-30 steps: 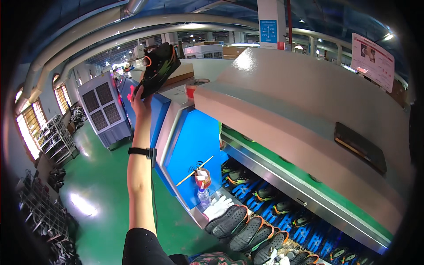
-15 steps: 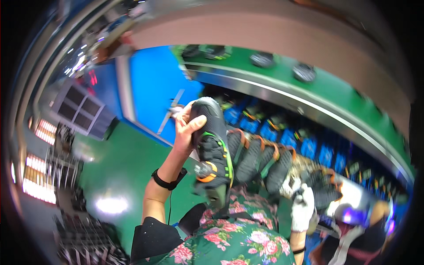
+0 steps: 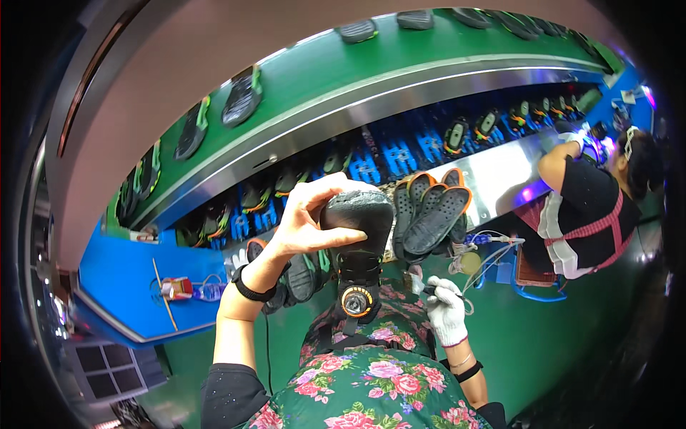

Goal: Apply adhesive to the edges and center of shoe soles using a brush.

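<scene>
My bare left hand [image 3: 306, 218] grips a black shoe upper [image 3: 361, 212] by its toe end, thumb across one face and fingers round the far side. The shoe is held toe-up in front of my flowered apron [image 3: 371, 375]; a round, orange-ringed fitting shows at its lower end. To the right, lower than the shoe, my right hand [image 3: 448, 314] wears a white knit glove, fingers curled round a small dark thing too hidden to name. Just beyond the shoe, several black soles with orange rims [image 3: 437, 218] lean together; more dark soles [image 3: 303, 277] stand behind my left wrist.
A green conveyor belt [image 3: 307, 75] carrying soles curves across the far side. Below it runs a row of blue holders [image 3: 398, 159] with shoes. At left is a blue table [image 3: 118, 286] with a bottle; at right a co-worker [image 3: 582, 207] sits near tubing and a metal surface.
The view has swung to the right, bringing the co-worker and more of the belt into sight. The shoe has tilted, its toe face now toward me. The gloved hand appears nearer the shoe.
</scene>
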`<state>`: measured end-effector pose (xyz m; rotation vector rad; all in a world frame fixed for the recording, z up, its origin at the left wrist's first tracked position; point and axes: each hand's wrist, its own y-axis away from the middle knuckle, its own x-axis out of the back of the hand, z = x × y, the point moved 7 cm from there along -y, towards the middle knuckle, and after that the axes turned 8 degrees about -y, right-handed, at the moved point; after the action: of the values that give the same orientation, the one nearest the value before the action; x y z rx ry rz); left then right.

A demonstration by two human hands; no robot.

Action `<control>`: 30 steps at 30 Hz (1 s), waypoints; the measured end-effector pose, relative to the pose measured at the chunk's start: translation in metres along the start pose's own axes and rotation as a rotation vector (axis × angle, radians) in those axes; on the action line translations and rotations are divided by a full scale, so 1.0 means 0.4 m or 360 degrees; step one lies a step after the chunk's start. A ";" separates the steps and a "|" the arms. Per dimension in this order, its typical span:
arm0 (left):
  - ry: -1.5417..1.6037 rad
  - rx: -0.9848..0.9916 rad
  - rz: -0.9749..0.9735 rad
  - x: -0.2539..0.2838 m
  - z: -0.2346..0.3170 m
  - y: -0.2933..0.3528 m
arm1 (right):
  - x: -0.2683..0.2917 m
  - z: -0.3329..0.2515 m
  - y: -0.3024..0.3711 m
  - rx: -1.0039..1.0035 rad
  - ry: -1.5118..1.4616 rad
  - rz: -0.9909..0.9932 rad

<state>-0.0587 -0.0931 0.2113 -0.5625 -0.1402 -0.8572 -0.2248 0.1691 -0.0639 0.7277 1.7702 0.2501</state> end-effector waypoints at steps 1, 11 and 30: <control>0.0017 -0.0018 -0.0031 -0.017 -0.001 -0.030 | 0.020 -0.021 0.013 0.0027 -0.0057 0.0005; 0.0199 0.0280 -0.0087 -0.174 -0.092 -0.228 | 0.056 -0.174 0.125 0.0236 -0.0448 -0.0249; 0.1094 0.1035 0.0182 -0.529 -0.525 -0.439 | 0.118 -0.317 0.165 0.0446 -0.0736 -0.0270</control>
<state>-0.3505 -0.1510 0.0348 0.3414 0.2370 -0.7949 -0.3270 0.2730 -0.0258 0.7560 1.4223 -0.2696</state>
